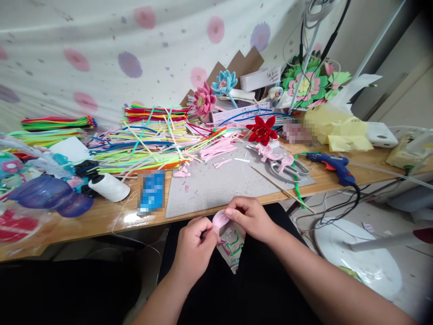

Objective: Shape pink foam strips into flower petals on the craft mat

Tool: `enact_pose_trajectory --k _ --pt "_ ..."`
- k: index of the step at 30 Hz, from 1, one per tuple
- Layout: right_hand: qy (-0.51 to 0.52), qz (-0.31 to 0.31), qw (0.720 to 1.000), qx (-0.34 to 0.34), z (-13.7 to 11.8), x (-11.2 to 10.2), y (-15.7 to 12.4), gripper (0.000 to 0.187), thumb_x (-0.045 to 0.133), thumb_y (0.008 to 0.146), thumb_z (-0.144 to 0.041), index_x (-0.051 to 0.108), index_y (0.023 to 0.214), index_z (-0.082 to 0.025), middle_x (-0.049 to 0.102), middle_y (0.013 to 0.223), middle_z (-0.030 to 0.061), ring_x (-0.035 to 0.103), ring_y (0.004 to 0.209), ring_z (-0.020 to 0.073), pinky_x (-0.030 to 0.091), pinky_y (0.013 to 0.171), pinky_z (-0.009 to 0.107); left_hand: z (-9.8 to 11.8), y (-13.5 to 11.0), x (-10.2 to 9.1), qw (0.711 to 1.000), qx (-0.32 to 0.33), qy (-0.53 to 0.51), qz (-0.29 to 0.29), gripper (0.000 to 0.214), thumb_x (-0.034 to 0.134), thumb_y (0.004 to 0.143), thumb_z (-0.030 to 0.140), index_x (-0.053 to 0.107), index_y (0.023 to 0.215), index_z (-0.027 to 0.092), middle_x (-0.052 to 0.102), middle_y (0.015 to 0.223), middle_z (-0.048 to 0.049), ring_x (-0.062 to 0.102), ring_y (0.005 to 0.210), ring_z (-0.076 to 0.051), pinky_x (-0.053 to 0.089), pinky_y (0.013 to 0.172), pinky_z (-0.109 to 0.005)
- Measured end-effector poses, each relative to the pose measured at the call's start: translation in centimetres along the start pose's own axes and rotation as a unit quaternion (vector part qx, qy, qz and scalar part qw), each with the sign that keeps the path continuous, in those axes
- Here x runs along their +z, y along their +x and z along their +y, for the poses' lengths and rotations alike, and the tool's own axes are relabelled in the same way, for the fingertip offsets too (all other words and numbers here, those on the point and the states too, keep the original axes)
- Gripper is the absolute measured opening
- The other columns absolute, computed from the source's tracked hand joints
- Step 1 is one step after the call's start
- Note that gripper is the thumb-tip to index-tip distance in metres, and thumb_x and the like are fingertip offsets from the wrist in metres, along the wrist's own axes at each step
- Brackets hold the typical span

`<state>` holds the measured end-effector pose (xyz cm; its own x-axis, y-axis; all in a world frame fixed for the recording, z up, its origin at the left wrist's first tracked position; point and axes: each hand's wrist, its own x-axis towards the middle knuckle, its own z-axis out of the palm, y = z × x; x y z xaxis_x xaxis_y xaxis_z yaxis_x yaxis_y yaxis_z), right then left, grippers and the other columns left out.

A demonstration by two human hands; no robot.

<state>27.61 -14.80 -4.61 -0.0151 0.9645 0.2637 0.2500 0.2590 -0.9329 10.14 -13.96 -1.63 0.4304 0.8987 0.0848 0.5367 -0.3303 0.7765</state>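
Over my lap, just off the table's front edge, both hands hold a pale pink fuzzy petal (220, 219) that looks made of pipe cleaner. My left hand (199, 239) pinches its lower end between thumb and fingers. At the petal's upper right edge, the thumb and fingers of my right hand (249, 217) close on it. Short pink pipe cleaner pieces (219, 149) lie on the grey cutting mat (199, 194) beyond my hands. More pink curled petals (270, 153) rest beside the scissors (290, 171), with a thin wooden stick (274, 183) in front.
Bundles of coloured pipe cleaners (142, 140) cover the table's back left. A white thread spool (110, 187) and a blue packet (151, 193) lie near the front edge. A blue glue gun (333, 164) sits at right, its cable hanging down. A red flower (262, 130) stands behind the mat.
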Motion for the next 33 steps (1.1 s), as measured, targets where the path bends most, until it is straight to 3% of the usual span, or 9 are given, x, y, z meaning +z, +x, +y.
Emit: enact_pose_trajectory --k 3,8,10,13,17,20,24,27,33 --pt "-0.108 -0.027 0.993 -0.051 -0.3 -0.3 0.0 0.036 0.047 0.088 -0.035 0.052 0.059 -0.015 0.047 0.057 -0.0013 0.045 0.056 0.0096 0.032 0.055 0.023 -0.1 0.1 0.1 0.999 0.016 0.033 0.008 0.026 0.048 0.079 0.025 0.057 0.055 0.018 0.055 0.056 0.0004 0.051 0.055 -0.013 0.04 0.054 -0.025" --pt "-0.16 -0.063 0.983 -0.07 -0.4 -0.7 0.2 0.036 0.045 0.09 -0.031 0.045 0.057 -0.016 0.041 0.056 -0.0031 0.041 0.054 0.0085 0.028 0.054 0.023 -0.4 0.3 0.2 0.992 0.084 0.092 0.026 0.025 0.049 0.079 0.021 0.058 0.055 0.018 0.045 0.046 0.0058 0.045 0.05 -0.011 0.038 0.086 -0.035" --pt "-0.102 -0.066 0.991 -0.052 -0.2 -0.7 0.3 0.038 0.045 0.09 -0.032 0.043 0.056 -0.016 0.041 0.055 -0.0032 0.041 0.054 0.0086 0.028 0.053 0.023 -0.3 0.3 0.2 0.993 0.079 0.088 0.024 0.024 0.05 0.078 0.02 0.058 0.056 0.019 0.047 0.048 0.0055 0.046 0.051 -0.011 0.037 0.089 -0.036" --pt "0.074 -0.074 0.994 -0.013 0.6 -0.3 0.1 0.039 0.047 0.088 -0.039 0.045 0.056 -0.016 0.041 0.055 -0.0035 0.039 0.054 0.0089 0.03 0.053 0.023 -0.2 0.3 0.0 0.998 0.042 0.042 -0.008 0.024 0.05 0.08 0.023 0.059 0.058 0.019 0.053 0.053 0.0028 0.049 0.056 -0.013 0.04 0.081 -0.034" --pt "0.335 -0.052 0.939 0.05 1.6 1.2 -0.2 0.041 0.058 0.08 -0.047 0.045 0.056 -0.017 0.04 0.053 -0.0048 0.035 0.05 0.0077 0.028 0.051 0.023 -0.3 0.2 -0.2 0.992 -0.024 -0.102 -0.074 0.026 0.05 0.083 0.028 0.06 0.061 0.018 0.061 0.064 -0.0007 0.055 0.065 -0.016 0.041 0.066 -0.027" --pt "0.411 -0.038 0.906 0.091 1.9 1.9 -0.4 0.043 0.06 0.078 -0.05 0.044 0.056 -0.017 0.037 0.05 -0.0065 0.029 0.046 0.0063 0.022 0.047 0.022 -0.5 0.1 0.0 0.976 -0.042 -0.199 -0.073 0.026 0.051 0.083 0.027 0.059 0.061 0.018 0.062 0.064 -0.0003 0.057 0.068 -0.016 0.041 0.069 -0.026" --pt "0.305 -0.038 0.95 0.059 1.9 1.2 -0.3 0.038 0.058 0.08 -0.048 0.052 0.063 -0.015 0.041 0.053 -0.0051 0.033 0.049 0.0067 0.024 0.049 0.022 -0.5 0.0 0.4 0.966 -0.066 -0.246 -0.038 0.025 0.053 0.083 0.027 0.059 0.061 0.017 0.062 0.062 -0.0001 0.056 0.066 -0.015 0.04 0.068 -0.026" --pt "0.263 -0.022 0.963 0.048 1.4 0.4 -0.4 0.031 0.062 0.078 -0.044 0.055 0.067 -0.015 0.047 0.057 -0.0043 0.04 0.053 0.0075 0.03 0.052 0.022 -0.6 0.0 0.4 0.97 -0.076 -0.23 -0.03 0.025 0.054 0.083 0.029 0.062 0.063 0.016 0.063 0.064 -0.0017 0.054 0.066 -0.015 0.037 0.063 -0.025" --pt "0.238 -0.072 0.966 0.068 0.0 -0.1 -0.3 0.028 0.064 0.077 -0.04 0.056 0.066 -0.015 0.053 0.057 -0.0038 0.045 0.052 0.0071 0.036 0.052 0.021 -0.4 0.9 -0.2 0.942 -0.094 -0.302 -0.114 0.029 0.054 0.082 0.039 0.065 0.071 0.014 0.063 0.069 -0.0047 0.054 0.064 -0.016 0.041 0.06 -0.027"
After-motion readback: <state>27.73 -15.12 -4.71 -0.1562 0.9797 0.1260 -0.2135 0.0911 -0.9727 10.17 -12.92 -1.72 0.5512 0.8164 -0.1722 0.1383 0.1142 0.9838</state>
